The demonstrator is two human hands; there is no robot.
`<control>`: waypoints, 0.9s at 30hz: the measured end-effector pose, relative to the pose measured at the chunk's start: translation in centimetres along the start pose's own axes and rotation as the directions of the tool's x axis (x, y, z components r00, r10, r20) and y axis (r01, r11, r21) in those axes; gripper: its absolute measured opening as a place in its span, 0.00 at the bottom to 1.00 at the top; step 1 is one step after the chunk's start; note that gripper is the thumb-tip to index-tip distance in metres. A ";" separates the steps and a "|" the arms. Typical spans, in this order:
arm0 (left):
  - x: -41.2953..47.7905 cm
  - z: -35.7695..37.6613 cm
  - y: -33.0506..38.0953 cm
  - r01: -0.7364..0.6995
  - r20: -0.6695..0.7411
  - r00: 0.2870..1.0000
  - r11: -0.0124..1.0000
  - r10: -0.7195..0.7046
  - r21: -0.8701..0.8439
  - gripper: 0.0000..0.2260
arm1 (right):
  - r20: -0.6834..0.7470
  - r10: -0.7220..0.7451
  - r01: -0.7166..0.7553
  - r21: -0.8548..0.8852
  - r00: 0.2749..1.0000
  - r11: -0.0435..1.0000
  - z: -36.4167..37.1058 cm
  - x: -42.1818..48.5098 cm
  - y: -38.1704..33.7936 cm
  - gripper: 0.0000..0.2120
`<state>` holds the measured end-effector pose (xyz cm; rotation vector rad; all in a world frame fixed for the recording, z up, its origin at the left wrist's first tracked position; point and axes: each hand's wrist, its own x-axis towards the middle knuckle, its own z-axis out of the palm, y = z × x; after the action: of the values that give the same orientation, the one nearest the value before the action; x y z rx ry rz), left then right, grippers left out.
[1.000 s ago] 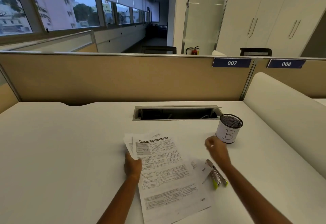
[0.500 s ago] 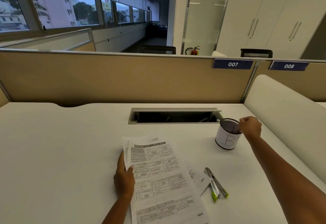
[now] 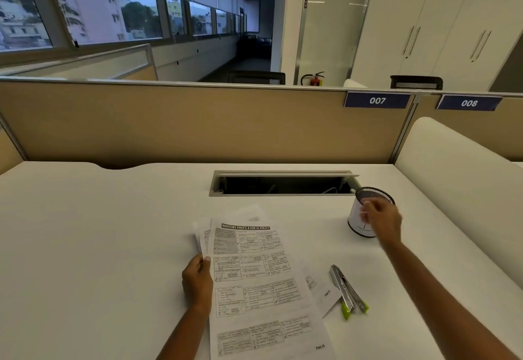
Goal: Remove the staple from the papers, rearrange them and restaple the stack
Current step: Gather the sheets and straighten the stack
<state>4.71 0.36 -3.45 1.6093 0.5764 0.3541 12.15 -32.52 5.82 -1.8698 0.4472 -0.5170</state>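
My left hand (image 3: 198, 280) pinches the left edge of the papers (image 3: 254, 280), thumb on the top sheet. The printed sheets lie face up on the desk (image 3: 99, 246), their long axis running away from me. At their far left corner they fan apart, so I judge the staple is out and the reordering is not yet finished. My right hand (image 3: 382, 222) hangs off to the far right of the papers, in front of the cup (image 3: 357, 219). Its fingers are blurred, and I cannot tell whether they are empty or carrying something small. The stapler (image 3: 346, 291) lies just right of the papers, beside the corner of a loose sheet (image 3: 325, 293) that pokes out from under them. Its green-tipped ends point toward me and its long axis runs roughly parallel to the papers. The stapler is on the near side of my right hand, and that hand is clearly the closer of the two. The reach for restapling would be a pull straight back toward me, with the left hand pinning the sheets.
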 end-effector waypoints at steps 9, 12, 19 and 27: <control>-0.6 -2.5 1.9 0.093 0.160 0.986 0.962 -0.053 -0.258 0.10 | 0.515 -0.066 0.157 -0.136 0.855 0.978 6.5 -10.9 0.7 0.19; -1.2 -2.9 2.7 0.145 0.194 0.977 0.937 -0.085 -0.317 0.10 | 0.517 -0.167 0.177 0.031 0.839 0.984 6.9 -12.2 -0.1 0.15; -2.0 -2.5 3.8 0.255 0.251 0.955 0.877 -0.161 -0.407 0.09 | 0.391 -0.346 0.361 0.036 0.853 0.932 6.4 -13.1 -0.4 0.08; -2.3 -2.3 4.0 -0.011 0.156 0.987 0.974 0.047 -0.226 0.11 | 0.312 -0.214 0.178 0.141 0.926 0.974 5.4 -11.7 -1.0 0.06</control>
<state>2.17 0.74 0.99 1.4142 0.3756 0.2968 5.41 -21.73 3.43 -1.8582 0.0098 -0.3454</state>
